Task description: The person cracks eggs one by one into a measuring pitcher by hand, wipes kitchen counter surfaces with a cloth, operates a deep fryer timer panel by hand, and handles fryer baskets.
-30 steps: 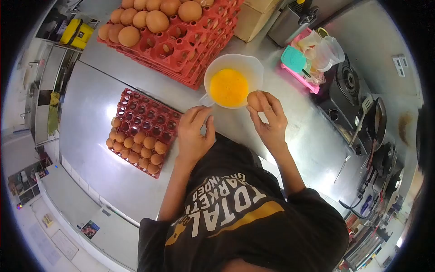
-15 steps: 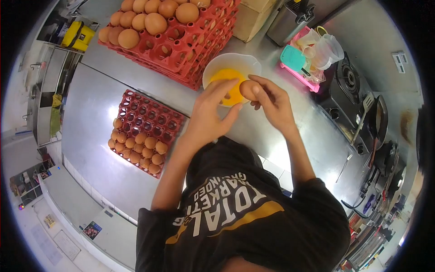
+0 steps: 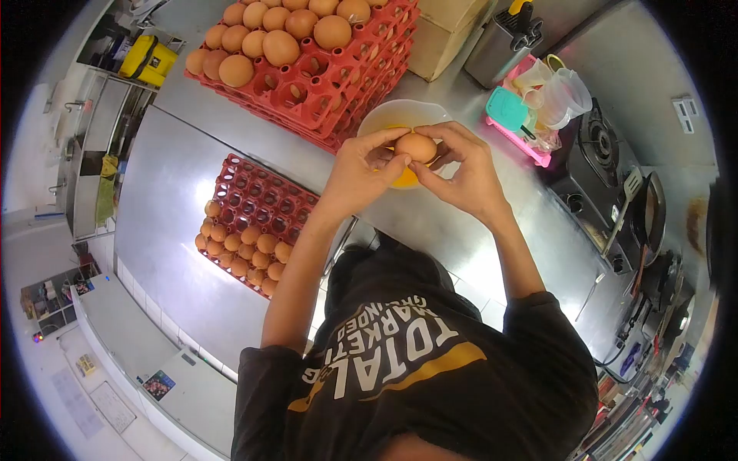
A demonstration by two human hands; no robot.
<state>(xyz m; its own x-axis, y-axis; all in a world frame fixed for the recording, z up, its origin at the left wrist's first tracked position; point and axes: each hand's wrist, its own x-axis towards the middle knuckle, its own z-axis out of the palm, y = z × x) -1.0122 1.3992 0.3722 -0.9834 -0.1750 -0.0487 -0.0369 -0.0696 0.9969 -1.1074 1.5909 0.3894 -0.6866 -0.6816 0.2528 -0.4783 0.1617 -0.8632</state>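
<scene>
A brown egg is held between the fingertips of both hands, over a white bowl. My left hand grips its left side with thumb and fingers. On the other side, my right hand pinches it the same way. Yellow beaten-looking egg lies in the bowl, partly hidden by the hands and the held egg. I cannot make out any crack in the shell.
Stacked red egg trays with brown eggs stand behind the bowl to the left. Another partly filled tray lies on the steel table. To the right are a pink basket of plastic containers and a gas stove.
My left hand has come onto the egg, which earlier only my right hand held. The egg now sits between both hands over the bowl. The whole view has shifted slightly.
</scene>
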